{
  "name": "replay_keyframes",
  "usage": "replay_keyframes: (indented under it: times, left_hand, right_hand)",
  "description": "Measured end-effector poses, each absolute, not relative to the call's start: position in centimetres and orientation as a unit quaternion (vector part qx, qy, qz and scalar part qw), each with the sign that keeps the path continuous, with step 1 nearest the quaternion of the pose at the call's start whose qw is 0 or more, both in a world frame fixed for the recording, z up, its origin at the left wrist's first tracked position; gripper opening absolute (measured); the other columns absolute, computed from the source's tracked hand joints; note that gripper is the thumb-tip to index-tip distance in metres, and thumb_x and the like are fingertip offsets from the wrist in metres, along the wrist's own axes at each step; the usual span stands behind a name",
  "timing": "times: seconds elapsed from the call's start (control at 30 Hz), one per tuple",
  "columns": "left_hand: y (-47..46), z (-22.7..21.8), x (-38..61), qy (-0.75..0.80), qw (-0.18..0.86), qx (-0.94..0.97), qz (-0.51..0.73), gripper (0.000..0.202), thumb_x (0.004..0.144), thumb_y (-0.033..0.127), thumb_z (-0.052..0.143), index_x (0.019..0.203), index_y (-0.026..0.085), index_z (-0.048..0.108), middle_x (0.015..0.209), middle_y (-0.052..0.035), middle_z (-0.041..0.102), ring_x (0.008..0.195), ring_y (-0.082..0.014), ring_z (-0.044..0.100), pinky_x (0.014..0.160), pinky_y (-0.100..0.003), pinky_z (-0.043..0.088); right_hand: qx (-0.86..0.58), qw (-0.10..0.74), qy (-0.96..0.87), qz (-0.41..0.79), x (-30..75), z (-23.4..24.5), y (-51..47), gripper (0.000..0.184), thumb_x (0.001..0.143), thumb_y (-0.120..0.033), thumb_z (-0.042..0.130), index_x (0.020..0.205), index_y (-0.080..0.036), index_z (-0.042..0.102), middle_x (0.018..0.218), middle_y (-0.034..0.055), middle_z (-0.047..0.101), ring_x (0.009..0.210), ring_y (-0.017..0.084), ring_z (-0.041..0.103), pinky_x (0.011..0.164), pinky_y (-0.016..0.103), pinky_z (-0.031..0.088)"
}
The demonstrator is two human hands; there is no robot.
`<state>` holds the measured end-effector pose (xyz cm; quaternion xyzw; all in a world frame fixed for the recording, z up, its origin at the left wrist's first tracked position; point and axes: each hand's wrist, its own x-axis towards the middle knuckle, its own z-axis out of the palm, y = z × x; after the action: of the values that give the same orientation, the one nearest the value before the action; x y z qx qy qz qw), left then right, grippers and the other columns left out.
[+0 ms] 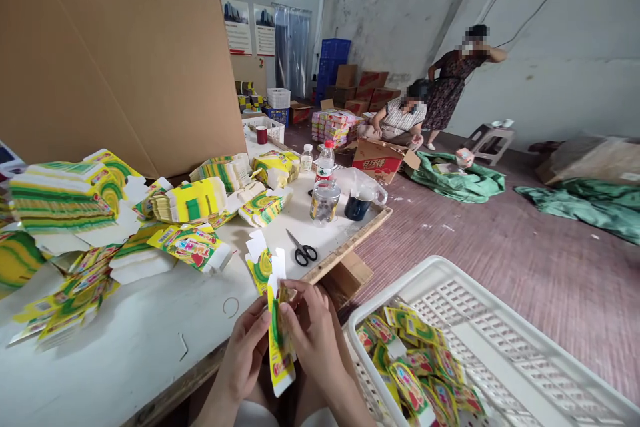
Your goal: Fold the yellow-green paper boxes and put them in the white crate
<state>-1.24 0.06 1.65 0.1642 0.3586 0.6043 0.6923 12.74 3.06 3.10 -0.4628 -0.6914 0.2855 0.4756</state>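
Both hands pinch one slim carton, its white flap standing free

From my seat far off I read the head view as a clock. The yellow-green carton [281, 363] is near half past six, slightly tilted, just off the edge of the worktop [190, 307], with a white flap [278, 260] standing up at its twelve o'clock end. The fingers [261, 325] of my left hand [245, 341] pinch it along its nine o'clock side. Those of my right hand [313, 323] pinch it at three, close to the upper end; something small and brownish shows there, too small for me to identify.

I judge the step to be work on that upper end. To do it well, I would let the left fingers only steady the walls, since thin board likely creases under a hard squeeze, and leave the finer work to the right ones, with the flap clear of them. Small, straight pushes should serve better than twisting, which could split a corner.

The scissors [305, 254] lie at one o'clock from the carton, blades toward eleven. The white crate [525, 327], holding similar cartons [407, 383], sits at four, so I would tuck my right elbow in
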Motion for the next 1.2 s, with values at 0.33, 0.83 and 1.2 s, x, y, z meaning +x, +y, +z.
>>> replay_keyframes:
  times: [0.33,0.83,1.2]
  left_hand:
    - [0.0,2.4,-0.9,0.367,0.705,0.174,0.581,0.041,0.062,0.038,0.092,0.097,0.021,0.08,0.098,-0.0091,0.084,0.104,-0.0361,0.075,0.094,-0.045,0.059]
    - [0.1,1.8,-1.2,0.431,0.627,0.258,0.595,0.043,0.076,0.042,0.082,0.112,0.019,0.076,0.104,-0.0106,0.082,0.104,-0.0325,0.074,0.088,-0.039,0.06]
    - [0.5,1.3,-1.5,0.474,0.584,0.32,0.576,0.043,0.066,0.045,0.088,0.096,0.016,0.078,0.085,-0.0078,0.082,0.09,-0.0325,0.075,0.081,-0.038,0.061]
  right_hand:
    - [-0.443,0.465,-0.713,0.282,13.2,4.1,3.0,0.015,0.095,-0.024,0.059,0.107,-0.026,0.068,0.103,0.0032,0.075,0.096,0.023,0.067,0.087,0.035,0.045]
    - [-0.437,0.476,-0.638,0.418,12.9,2.1,3.2,0.03,0.095,-0.044,0.061,0.098,-0.019,0.077,0.083,0.0062,0.074,0.077,0.021,0.066,0.072,0.028,0.053]
    - [-0.468,0.494,-0.599,0.423,12.9,1.1,3.4,0.035,0.093,-0.045,0.061,0.076,-0.017,0.071,0.069,0.0037,0.064,0.063,0.016,0.054,0.054,0.023,0.044]
